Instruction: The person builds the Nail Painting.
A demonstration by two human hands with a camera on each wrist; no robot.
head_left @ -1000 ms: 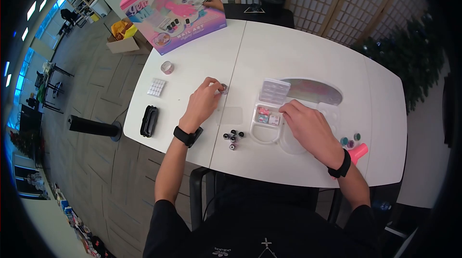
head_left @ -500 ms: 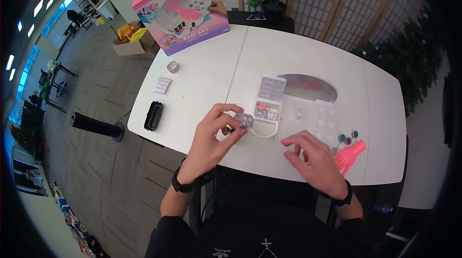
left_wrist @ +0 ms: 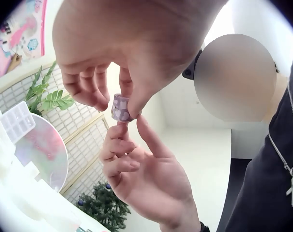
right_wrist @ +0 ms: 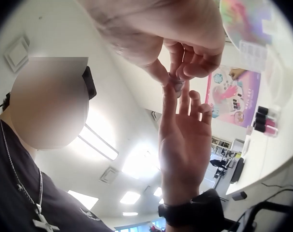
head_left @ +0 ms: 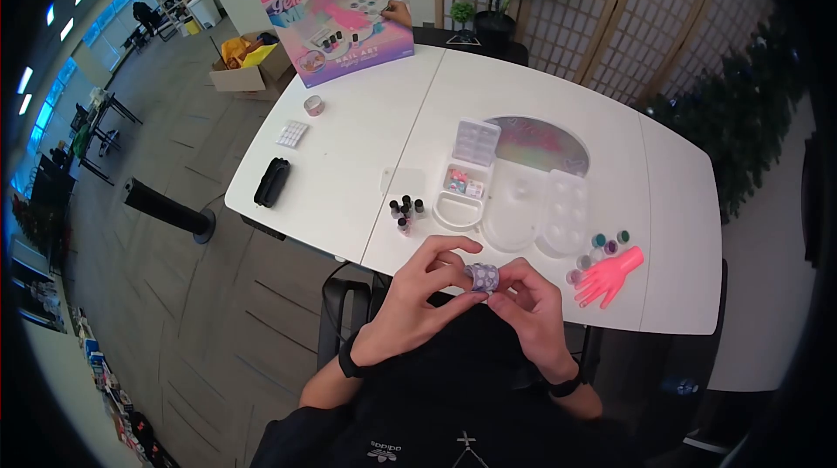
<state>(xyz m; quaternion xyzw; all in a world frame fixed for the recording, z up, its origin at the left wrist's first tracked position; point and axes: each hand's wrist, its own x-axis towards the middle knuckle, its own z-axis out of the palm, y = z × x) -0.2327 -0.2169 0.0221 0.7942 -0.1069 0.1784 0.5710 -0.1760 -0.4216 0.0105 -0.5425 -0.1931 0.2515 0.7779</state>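
Observation:
A small roll with a purple and pale pattern (head_left: 482, 277) is held up in front of the chest, near the table's front edge. My left hand (head_left: 427, 293) pinches it between thumb and fingers from the left. From the other side my right hand (head_left: 532, 311) has its thumb and index fingertips at the roll's right end, pinching there. The left wrist view shows the patterned side of the roll (left_wrist: 121, 107) between the fingertips of both hands. Fingers cover most of the roll (right_wrist: 177, 87) in the right wrist view.
On the white table (head_left: 366, 119) stand several nail polish bottles (head_left: 405, 213), a white compartment tray (head_left: 510, 215), a pink model hand (head_left: 610, 276) and small pots (head_left: 611, 246). Farther left lie a black case (head_left: 273, 182), a white pad (head_left: 292, 134), another roll (head_left: 314, 105) and a nail art box (head_left: 344, 19).
My left hand has picked the roll up off the table and brought it toward the body. My right hand has left the tray and come in to the roll.

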